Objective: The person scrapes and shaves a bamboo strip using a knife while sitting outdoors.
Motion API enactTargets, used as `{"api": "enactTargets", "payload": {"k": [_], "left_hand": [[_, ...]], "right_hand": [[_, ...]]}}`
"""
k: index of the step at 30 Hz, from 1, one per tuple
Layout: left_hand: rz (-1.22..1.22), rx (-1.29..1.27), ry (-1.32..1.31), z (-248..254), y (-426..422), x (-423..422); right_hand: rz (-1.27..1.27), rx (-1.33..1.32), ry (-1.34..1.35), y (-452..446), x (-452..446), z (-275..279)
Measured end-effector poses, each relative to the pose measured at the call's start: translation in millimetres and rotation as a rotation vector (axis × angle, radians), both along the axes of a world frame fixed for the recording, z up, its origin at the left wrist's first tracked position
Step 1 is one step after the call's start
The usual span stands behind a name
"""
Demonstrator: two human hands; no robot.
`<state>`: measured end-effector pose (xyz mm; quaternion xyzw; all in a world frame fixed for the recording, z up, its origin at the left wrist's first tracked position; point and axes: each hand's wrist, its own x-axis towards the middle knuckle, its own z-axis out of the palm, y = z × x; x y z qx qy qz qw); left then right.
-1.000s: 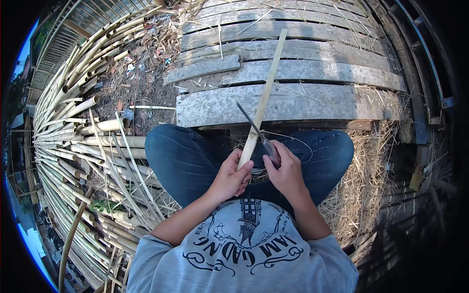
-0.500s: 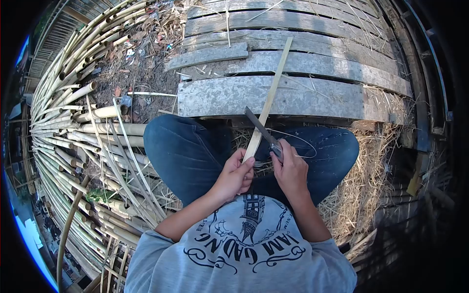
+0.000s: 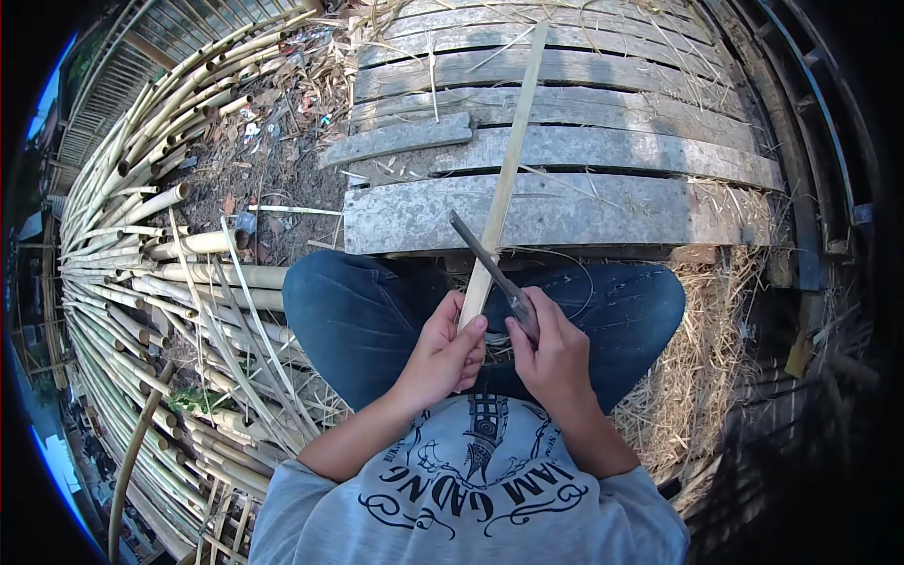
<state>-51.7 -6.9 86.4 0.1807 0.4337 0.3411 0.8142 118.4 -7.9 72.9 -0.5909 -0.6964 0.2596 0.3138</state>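
A long flat bamboo strip [image 3: 513, 155] runs from my lap out over the wooden planks. My left hand [image 3: 444, 350] is closed around its near end, thumb on top. In my right hand [image 3: 554, 353] is a knife [image 3: 492, 262], gripped by its handle, which the fingers partly hide. The dark blade slants up to the left and crosses the strip just beyond my left hand. A small curl of shaving shows by the blade on the strip. Both hands are above my crossed legs in blue jeans [image 3: 348, 311].
A plank platform [image 3: 603, 202] lies in front of my legs, with a loose board [image 3: 400, 139] on it. Many bamboo poles [image 3: 188, 247] are stacked at the left, with thin split strips leaning there. Straw-like shavings [image 3: 692, 377] heap at the right.
The bamboo strip now reaches farther over the planks. Both hands remain closed on the strip and knife, and the blade's tip sits lower and more to the left. The view has tilted slightly.
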Motion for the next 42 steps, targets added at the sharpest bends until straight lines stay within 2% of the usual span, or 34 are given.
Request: {"api": "enactTargets", "payload": {"k": [4, 6, 10, 13, 15, 16, 18, 20, 21, 23, 29, 33, 35, 36, 39, 41, 42], "left_hand": [[-0.055, -0.019, -0.051, 5.0, 4.1, -4.6], [-0.058, -0.094, -0.209, 6.8, 4.4, -5.5], [-0.064, -0.15, -0.258, 11.8, 3.2, -5.4], [-0.097, -0.198, -0.338, 22.3, -5.5, -8.1], [-0.121, -0.127, -0.362, 24.1, -10.4, -8.7], [-0.079, -0.168, -0.376, 26.0, -6.8, -8.9], [-0.038, -0.214, -0.355, 21.4, -0.2, -7.6], [-0.039, -0.234, -0.373, 16.0, 6.1, -4.2], [-0.048, -0.231, -0.373, 18.5, 6.0, -0.8], [-0.139, -0.17, -0.303, 26.1, 3.3, 4.2], [-0.18, -0.158, -0.187, 19.3, -3.6, -1.2], [-0.156, -0.114, -0.206, 25.0, -3.0, 5.0], [-0.16, -0.126, -0.196, 32.2, 0.5, 9.4], [-0.172, -0.142, -0.183, 34.8, -0.1, 9.3], [-0.198, -0.155, -0.25, 32.6, -4.5, 2.8], [-0.197, -0.19, -0.291, 27.0, -12.1, 4.4], [-0.155, -0.215, -0.287, 23.1, -13.7, 6.3]], "right_hand": [[-0.02, -0.005, -0.023, 2.9, 6.8, -6.7], [-0.031, 0.019, -0.029, 5.5, 12.0, -14.7], [-0.056, 0.102, -0.1, 6.2, 19.4, -27.7], [-0.288, 0.064, -0.089, 28.7, 48.0, -40.4], [-0.311, 0.124, -0.086, 34.5, 66.2, -38.3], [-0.32, 0.063, -0.004, 29.3, 65.2, -32.1], [-0.239, 0.087, 0.024, 15.3, 51.7, -16.4], [-0.094, 0.225, 0.079, 11.7, 36.2, -12.5], [-0.038, 0.188, 0.042, 10.2, 30.4, -8.8], [-0.017, 0.127, -0.018, 12.8, 27.5, -11.9], [-0.007, 0.12, -0.167, 26.3, 56.1, -34.3], [-0.043, 0.153, -0.123, 20.9, 49.9, -13.5], [0.076, 0.208, -0.14, 16.7, 48.1, -9.7], [0.079, 0.215, -0.154, 20.5, 51.4, -15.4], [-0.184, 0.205, -0.16, 46.2, 71.2, -40.0], [-0.208, 0.213, -0.147, 42.9, 75.6, -35.8], [-0.139, 0.204, -0.1, 33.6, 66.1, -22.3]]}}
